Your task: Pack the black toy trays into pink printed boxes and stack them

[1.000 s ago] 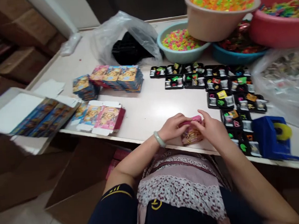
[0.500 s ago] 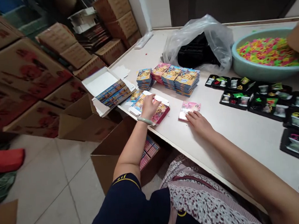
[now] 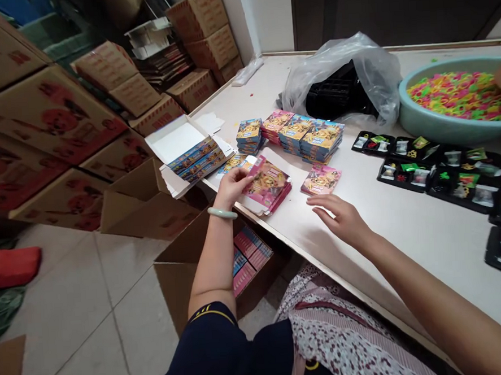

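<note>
Fingers (image 3: 235, 174) of the left hand pinch a pink carton while the right hand stands empty

Left hand (image 3: 228, 190), near the centre of the frame, has its thumb and fingers closed on the left edge of a pink carton (image 3: 269, 182). The carton lies directly right of that grip, printed face up and tilted, above a stack of magenta-edged cartons (image 3: 283, 200); whether its underside touches them cannot be told. It looks nearly square from this angle, so a long axis is hard to name.

Right hand (image 3: 340, 219) hangs over the surface (image 3: 344, 272), right of centre, thumb and fingers parted, with nothing visible between them. Just above its fingertips in the frame lies a small pink box (image 3: 321, 179), apart from the hand and wider across the frame than up it. The left hand is the nearer to the carton, being on it; the right is the nearer to the box, which sits to the carton's right.

Half a second ago the left fingers were spread over the stack; now they grip the carton, and the hand is a little further left. The right hand, then resting on the box, has come off it and is slightly lower in the frame.
</note>
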The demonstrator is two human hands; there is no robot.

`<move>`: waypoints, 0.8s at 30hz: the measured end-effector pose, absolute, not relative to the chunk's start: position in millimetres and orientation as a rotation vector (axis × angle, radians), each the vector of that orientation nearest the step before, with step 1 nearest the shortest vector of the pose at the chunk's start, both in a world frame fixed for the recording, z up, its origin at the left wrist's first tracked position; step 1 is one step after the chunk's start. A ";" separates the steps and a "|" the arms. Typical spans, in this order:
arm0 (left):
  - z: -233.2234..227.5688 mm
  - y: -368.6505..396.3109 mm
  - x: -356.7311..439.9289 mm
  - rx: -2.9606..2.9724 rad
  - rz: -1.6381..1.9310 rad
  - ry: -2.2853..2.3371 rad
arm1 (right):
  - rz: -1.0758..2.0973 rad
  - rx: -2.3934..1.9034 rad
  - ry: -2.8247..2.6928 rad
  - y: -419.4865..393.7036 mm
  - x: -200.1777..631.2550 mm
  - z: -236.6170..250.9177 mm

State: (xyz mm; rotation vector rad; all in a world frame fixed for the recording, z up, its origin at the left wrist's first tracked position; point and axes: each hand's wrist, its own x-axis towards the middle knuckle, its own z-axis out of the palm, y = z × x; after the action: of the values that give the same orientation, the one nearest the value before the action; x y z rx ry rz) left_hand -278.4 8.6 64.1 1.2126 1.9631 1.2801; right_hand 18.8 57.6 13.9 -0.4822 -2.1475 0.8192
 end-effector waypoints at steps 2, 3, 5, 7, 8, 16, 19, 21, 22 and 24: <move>78.5 5.0 -242.4 1.450 1.220 1.694 | 0.777 -0.545 -2.080 57.7 18.9 35.3; 81.9 3.9 -221.7 1.573 1.181 1.619 | 0.755 -0.619 -2.051 58.9 20.2 41.8; 80.9 2.8 -181.1 1.763 1.177 1.564 | 0.765 -0.820 -1.962 62.4 28.6 46.7; 72.0 3.3 -148.1 1.887 1.230 1.532 | 0.866 -0.984 -1.842 65.0 46.0 44.6; 66.3 4.0 -135.3 1.929 1.258 1.505 | 0.934 -1.027 -1.811 65.3 57.4 42.7; 39.7 4.5 -68.8 2.445 0.843 1.406 | 1.521 -1.171 -1.631 49.3 134.3 30.2; 36.5 2.7 -50.9 2.502 0.611 1.474 | 1.629 -1.182 -1.424 43.4 145.5 22.9; 34.9 3.4 -44.7 2.500 0.566 1.491 | 1.682 -1.177 -1.341 40.2 150.6 18.8; 34.7 4.4 -43.5 2.509 0.560 1.486 | 1.694 -1.170 -1.315 39.2 152.9 17.5; 35.8 7.0 -44.4 2.528 0.579 1.439 | 1.719 -1.143 -1.305 38.7 157.2 16.4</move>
State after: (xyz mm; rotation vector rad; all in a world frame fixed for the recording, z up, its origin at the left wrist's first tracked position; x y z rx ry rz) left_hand -44.4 7.0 35.8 2.5279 1.4389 0.5790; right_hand 157.2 38.7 16.4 -1.1433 -1.3052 1.7194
